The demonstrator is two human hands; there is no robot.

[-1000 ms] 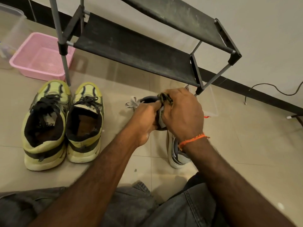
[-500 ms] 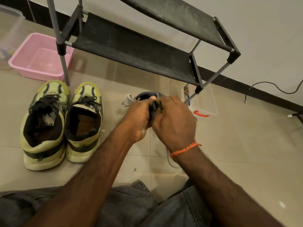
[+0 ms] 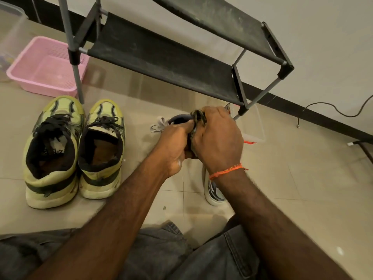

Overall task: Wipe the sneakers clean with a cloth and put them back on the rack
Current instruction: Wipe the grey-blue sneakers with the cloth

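Left hand (image 3: 173, 144) grips a grey-and-white sneaker (image 3: 214, 190) held above the beige tiled floor (image 3: 302, 178); right hand (image 3: 219, 138) is closed on a dark crumpled cloth (image 3: 198, 116) pressed against the sneaker's top. A pair of yellow-green sneakers with black laces (image 3: 74, 150) stands on the floor to the left, beside the leg of a black fabric-shelved rack (image 3: 161, 57). A pink plastic basket (image 3: 46, 67) sits behind.

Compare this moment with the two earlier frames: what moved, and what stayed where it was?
Little changed. The right hand, with the cloth bunched in its grip, rubbed down the grey sneaker and came back up toward its collar. The left hand kept steadying that shoe throughout. The yellow sneakers, pink basket and rack stayed put.
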